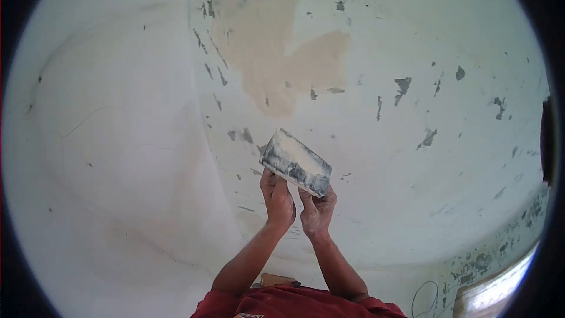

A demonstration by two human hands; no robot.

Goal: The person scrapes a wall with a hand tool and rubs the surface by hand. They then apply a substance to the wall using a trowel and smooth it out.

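Observation:
A dark rectangular sanding block (297, 164), its face thickly coated with pale dust, is tilted up in front of the wall. My left hand (278, 200) grips the lower left edge, thumb and fingers closed around it. At the lower right end, my right hand (318, 207) is closed on the same block. Fine white dust covers the fingers of both hands. Behind the block is the pale wall surface (365, 153), marked with grey chipped spots and a damp-looking tan patch (318, 62).
A corner line (200, 112) separates a smoother white surface on the left. Low on the right are a bright window (494, 285) and a loose thin wire (425, 299). A brown object (278, 280) lies just beyond my red shirt. Something dark (548, 141) stands at the right edge.

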